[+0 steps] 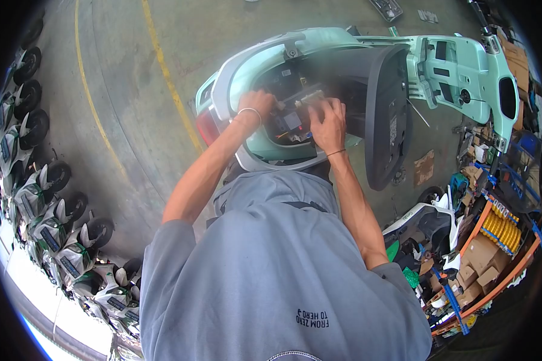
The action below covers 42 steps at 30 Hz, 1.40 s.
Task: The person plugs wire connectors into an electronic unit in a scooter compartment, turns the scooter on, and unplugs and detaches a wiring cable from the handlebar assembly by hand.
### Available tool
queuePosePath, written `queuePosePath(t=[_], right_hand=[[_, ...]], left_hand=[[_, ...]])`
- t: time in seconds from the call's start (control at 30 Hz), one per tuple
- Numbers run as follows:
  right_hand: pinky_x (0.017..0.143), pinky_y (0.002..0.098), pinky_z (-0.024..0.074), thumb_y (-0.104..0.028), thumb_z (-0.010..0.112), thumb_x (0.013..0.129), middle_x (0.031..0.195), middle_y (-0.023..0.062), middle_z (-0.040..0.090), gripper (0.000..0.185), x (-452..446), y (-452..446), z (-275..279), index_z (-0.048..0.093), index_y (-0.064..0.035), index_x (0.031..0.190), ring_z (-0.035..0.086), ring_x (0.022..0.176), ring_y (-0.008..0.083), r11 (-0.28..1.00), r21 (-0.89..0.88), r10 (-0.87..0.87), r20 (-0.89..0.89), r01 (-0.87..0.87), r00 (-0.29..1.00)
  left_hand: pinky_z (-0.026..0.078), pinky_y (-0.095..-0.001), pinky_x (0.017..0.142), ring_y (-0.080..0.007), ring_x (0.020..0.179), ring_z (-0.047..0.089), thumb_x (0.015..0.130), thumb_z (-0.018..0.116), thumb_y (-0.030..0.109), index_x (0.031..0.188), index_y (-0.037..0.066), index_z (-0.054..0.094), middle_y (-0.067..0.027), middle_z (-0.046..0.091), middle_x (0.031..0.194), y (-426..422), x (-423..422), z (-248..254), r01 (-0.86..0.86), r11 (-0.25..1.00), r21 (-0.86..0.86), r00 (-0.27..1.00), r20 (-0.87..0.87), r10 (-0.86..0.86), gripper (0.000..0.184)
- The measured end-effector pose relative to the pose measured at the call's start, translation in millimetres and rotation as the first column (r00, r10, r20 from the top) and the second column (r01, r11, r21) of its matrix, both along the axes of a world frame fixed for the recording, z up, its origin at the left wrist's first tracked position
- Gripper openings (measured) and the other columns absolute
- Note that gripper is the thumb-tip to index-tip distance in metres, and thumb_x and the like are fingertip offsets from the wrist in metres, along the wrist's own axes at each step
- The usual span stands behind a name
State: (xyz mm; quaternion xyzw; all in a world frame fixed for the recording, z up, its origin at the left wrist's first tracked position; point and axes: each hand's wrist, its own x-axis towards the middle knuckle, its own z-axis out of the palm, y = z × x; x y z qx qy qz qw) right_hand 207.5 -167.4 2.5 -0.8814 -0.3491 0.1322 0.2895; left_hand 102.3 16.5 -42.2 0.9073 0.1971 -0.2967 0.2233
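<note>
A mint-green scooter [319, 40] stands in front of me with its dark seat [386, 120] tipped up. Below the seat is an open compartment [286, 77] with wires and small parts, among them a dark box with a pale label [292, 121]. My left hand [259, 103] reaches over the left side of the compartment, fingers curled in; what they hold is hidden. My right hand [329, 123] is bent over the right side, fingertips closed together beside a blurred pale piece [311, 98]. Whether it grips that piece is unclear.
Several parked scooters [54, 234] line the left side. At right, a shelf rack [494, 289] holds cardboard boxes [482, 256] and yellow coiled material [501, 230]. A white scooter body panel [436, 213] is near it. A flat brown cardboard piece [424, 167] lies on the floor.
</note>
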Motion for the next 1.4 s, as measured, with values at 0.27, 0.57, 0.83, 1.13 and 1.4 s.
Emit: queuePosePath(t=[0.27, 0.57, 0.83, 1.13, 1.4], right_hand=[[0.090, 0.0451, 0.0457, -0.016, 0.068, 0.085, 0.108, 0.0147, 0.059, 0.024, -0.2, -0.1, -1.2, 0.068, -0.0050, 0.106, 0.054, 0.103, 0.0360, 1.000, 0.018, -0.011, -0.003, 0.011, 1.000], [0.090, 0.0448, 0.0457, -0.017, 0.068, 0.086, 0.108, 0.0145, 0.059, 0.023, -0.1, 0.5, 1.5, 0.069, -0.0047, 0.105, 0.054, 0.103, 0.0361, 1.000, -0.004, -0.010, -0.010, 0.010, 1.000], [0.089, 0.0448, 0.0461, -0.018, 0.069, 0.085, 0.108, 0.0148, 0.060, 0.023, 0.1, 0.5, 0.9, 0.069, -0.0043, 0.104, 0.055, 0.102, 0.0362, 1.000, 0.020, -0.001, -0.003, 0.001, 1.000], [0.090, 0.0442, 0.0461, -0.017, 0.069, 0.085, 0.108, 0.0146, 0.060, 0.022, 1.2, -2.1, -0.2, 0.070, -0.0054, 0.104, 0.055, 0.103, 0.0359, 1.000, 0.006, 0.007, 0.014, -0.007, 1.000], [0.089, 0.0445, 0.0468, -0.014, 0.068, 0.087, 0.106, 0.0136, 0.060, 0.015, 0.9, 0.5, 2.3, 0.069, -0.0062, 0.099, 0.055, 0.103, 0.0341, 0.999, -0.011, 0.044, 0.059, -0.044, 0.997]], left_hand=[[0.056, -0.0456, 0.068, -0.0346, 0.081, 0.069, 0.089, 0.062, 0.019, 0.092, 0.006, 0.068, -0.0116, 0.066, 0.104, 3.4, -19.6, -18.2, -0.167, 0.984, 0.065, 0.934, 0.330, 0.136, 0.014], [0.056, -0.0464, 0.070, -0.0346, 0.080, 0.069, 0.087, 0.067, 0.027, 0.095, 0.007, 0.066, -0.0097, 0.065, 0.102, -6.8, -17.7, -26.4, -0.313, 0.949, 0.023, 0.885, 0.370, 0.283, 0.021], [0.056, -0.0453, 0.077, -0.0352, 0.089, 0.068, 0.085, 0.070, 0.027, 0.101, 0.006, 0.069, -0.0123, 0.064, 0.112, -8.5, -28.7, -22.5, -0.279, 0.959, -0.046, 0.888, 0.369, 0.276, 0.026], [0.054, -0.0455, 0.079, -0.0359, 0.090, 0.066, 0.084, 0.069, 0.025, 0.100, 0.006, 0.069, -0.0131, 0.063, 0.104, -8.7, -28.1, -20.2, -0.305, 0.945, -0.119, 0.864, 0.382, 0.328, 0.024], [0.054, -0.0454, 0.081, -0.0366, 0.090, 0.066, 0.082, 0.071, 0.023, 0.102, 0.004, 0.069, -0.0147, 0.063, 0.102, -3.7, -29.0, -4.6, -0.295, 0.929, -0.225, 0.851, 0.381, 0.362, 0.028]])
